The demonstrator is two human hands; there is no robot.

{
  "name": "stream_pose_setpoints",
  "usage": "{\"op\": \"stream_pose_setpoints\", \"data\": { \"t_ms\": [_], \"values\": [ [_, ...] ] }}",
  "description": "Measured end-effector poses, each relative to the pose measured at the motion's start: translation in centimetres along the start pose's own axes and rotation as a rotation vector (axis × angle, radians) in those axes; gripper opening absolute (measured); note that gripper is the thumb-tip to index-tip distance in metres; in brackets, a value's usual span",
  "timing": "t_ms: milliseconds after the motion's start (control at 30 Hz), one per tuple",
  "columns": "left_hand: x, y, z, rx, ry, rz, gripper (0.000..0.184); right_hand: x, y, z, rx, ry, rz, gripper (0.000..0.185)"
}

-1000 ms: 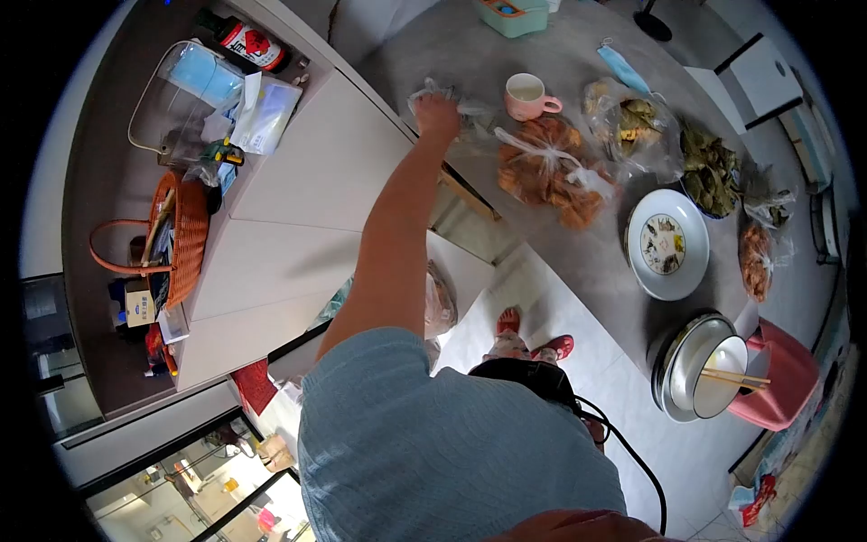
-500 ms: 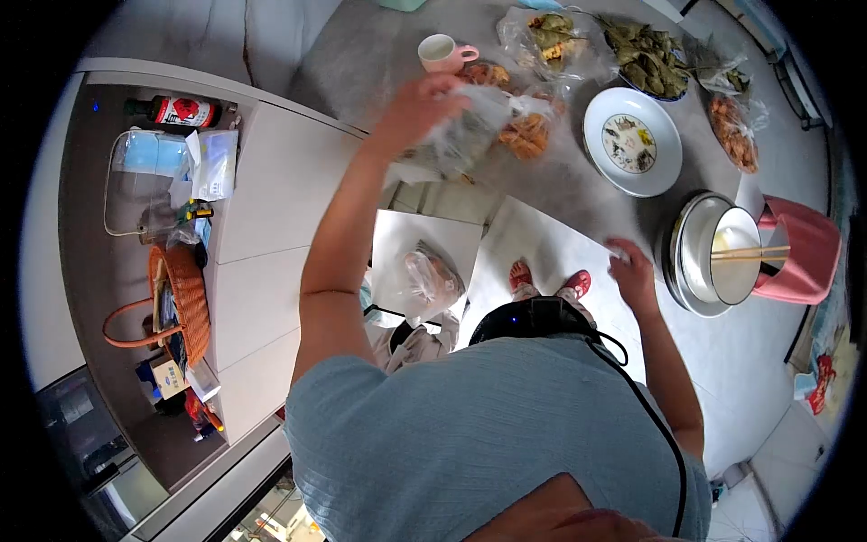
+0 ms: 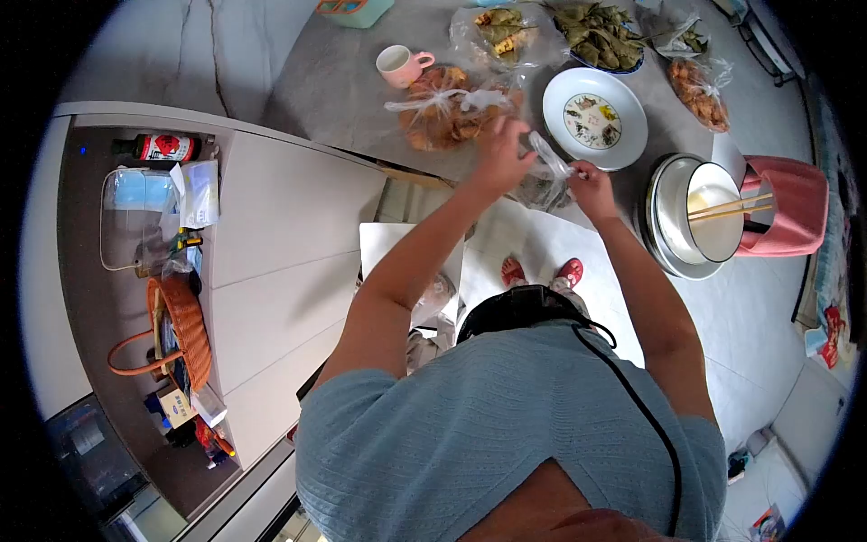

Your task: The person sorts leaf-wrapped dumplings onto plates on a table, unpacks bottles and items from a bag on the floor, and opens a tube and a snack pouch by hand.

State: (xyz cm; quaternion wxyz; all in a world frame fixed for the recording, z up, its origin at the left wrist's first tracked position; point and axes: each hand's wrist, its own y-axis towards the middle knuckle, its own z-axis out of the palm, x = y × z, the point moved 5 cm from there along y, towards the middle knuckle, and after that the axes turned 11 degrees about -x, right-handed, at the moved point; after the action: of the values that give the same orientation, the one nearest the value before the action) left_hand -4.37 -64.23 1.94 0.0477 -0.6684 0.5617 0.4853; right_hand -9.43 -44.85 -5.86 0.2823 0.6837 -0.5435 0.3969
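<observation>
A clear plastic bag (image 3: 544,188) with dark greenish contents hangs at the counter's near edge, between my two hands. My right hand (image 3: 591,190) pinches its gathered top from the right. On the other side, my left hand (image 3: 502,161) has its fingers curled at the bag's twisted plastic end. Beyond my left hand lie tied clear bags of brown fried-looking food (image 3: 438,122). A pink and white mug (image 3: 397,68) stands just behind them. The white plate (image 3: 564,135) with a patterned centre is a little beyond both hands.
Leaf-wrapped food fills a bowl (image 3: 603,41) and an open bag (image 3: 506,34) at the back. To the right are stacked white basins (image 3: 666,226) with chopsticks (image 3: 731,208), beside a pink stool (image 3: 786,208). An open shelf (image 3: 117,379) with a wicker basket (image 3: 185,325) is at left.
My left hand has carried the bag right and toward me, away from the mug. My right hand has come up from beside the counter and taken hold of its top.
</observation>
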Motion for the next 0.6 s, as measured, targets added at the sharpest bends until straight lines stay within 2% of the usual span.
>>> {"op": "stream_pose_setpoints", "data": {
  "t_ms": [33, 67, 100, 133, 200, 300, 400, 433, 467, 500, 567, 600],
  "values": [
    [0.7, -0.6, 0.2, -0.001, -0.001, 0.002, 0.024, -0.4, -0.2, -0.4, -0.037, 0.114, 0.060, 0.022],
    [1.2, -1.5, 0.9, 0.168, 0.024, 0.000, 0.025, -0.8, -0.4, -0.7, -0.074, 0.228, 0.122, 0.020],
    [1.6, -2.5, 1.6, 0.339, 0.048, -0.001, 0.027, -1.0, -0.3, -0.8, -0.076, 0.230, 0.125, 0.020],
    [0.8, -2.9, 1.8, 0.342, 0.048, -0.001, 0.027, -0.9, 0.0, -0.9, -0.083, 0.161, 0.064, 0.020],
    [-1.5, -2.8, 2.2, 0.223, -0.076, 0.066, 0.022, -0.8, 0.4, -1.0, -0.090, 0.094, 0.000, 0.020],
    [3.7, -5.0, 7.0, 0.184, -0.056, 0.050, 0.012, -0.8, 0.4, -0.9, -0.041, 0.120, 0.037, 0.020],
    [0.2, -2.6, 4.0, 0.265, 0.043, 0.099, 0.005, 0.8, -0.2, -2.1, -0.079, -0.022, -0.055, 0.017],
    [1.5, -3.0, 4.1, 0.267, 0.044, 0.102, 0.005, 1.6, -0.5, -2.9, -0.179, -0.132, -0.146, 0.018],
    [4.3, -3.5, 4.3, 0.149, 0.014, 0.014, 0.005, 2.2, -0.8, -3.6, -0.282, -0.242, -0.235, 0.020],
    [6.1, -3.6, 3.9, 0.032, -0.017, -0.073, 0.004, 1.7, -0.5, -3.9, -0.287, -0.239, -0.233, 0.020],
    [6.8, -3.2, 1.8, 0.048, -0.044, -0.079, 0.007, 1.0, 0.2, -4.8, -0.336, -0.224, -0.160, 0.021],
    [6.9, -3.4, 1.3, 0.061, -0.072, -0.096, 0.011, 1.0, -0.1, -5.1, -0.245, -0.068, -0.081, 0.020]
  ]
}}
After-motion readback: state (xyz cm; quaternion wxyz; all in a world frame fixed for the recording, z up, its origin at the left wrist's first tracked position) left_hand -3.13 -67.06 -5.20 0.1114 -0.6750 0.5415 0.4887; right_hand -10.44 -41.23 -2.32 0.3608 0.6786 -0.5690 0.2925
